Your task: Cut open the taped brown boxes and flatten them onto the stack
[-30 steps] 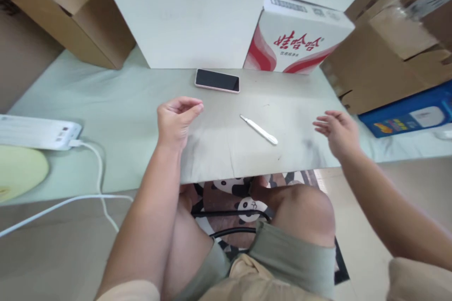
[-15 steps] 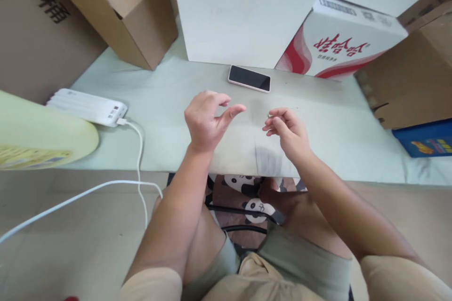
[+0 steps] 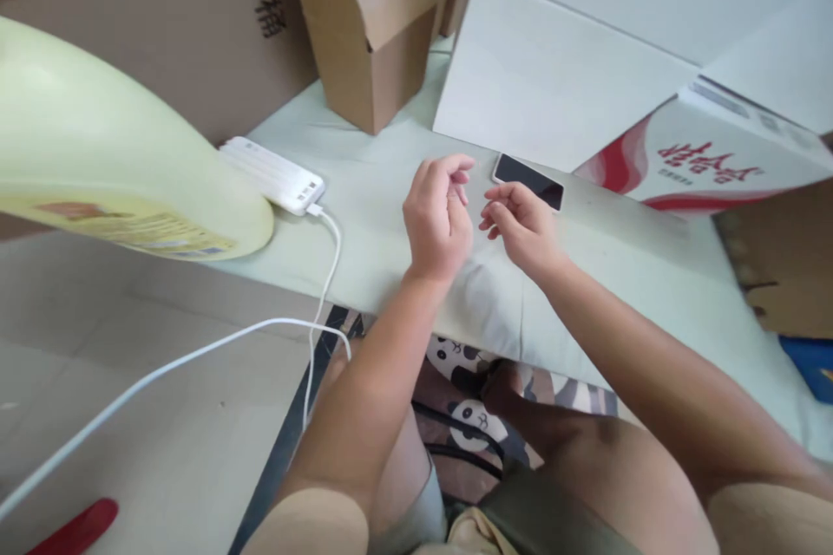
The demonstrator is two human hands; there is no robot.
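Note:
My left hand (image 3: 437, 217) is raised over the pale green tabletop (image 3: 383, 247), its fingers curled toward the thumb. Whatever those fingers may hold is hidden from view. Close by on the right, my right hand (image 3: 521, 230) has thumb and forefinger drawn together in a pinch, the other fingers bent beneath. Anything in that pinch is too small to make out. The two hands are a short gap apart and do not touch. Just behind the right hand a phone (image 3: 530, 180) with a dark screen lies flat, partly covered by the fingers.
A white power bank (image 3: 273, 176) with a white cable (image 3: 337, 243) lies at left, beside a large pale yellow bottle (image 3: 130, 139). Behind stand an open cardboard box (image 3: 396, 69), a white box (image 3: 540, 69) and a red-and-white carton (image 3: 709, 152). A brown box (image 3: 781, 260) is at right.
The view has turned left, so everything shifts rightward. My hands have come closer together. My left thumb and fingers, apart before, have curled in; my right hand stays pinched.

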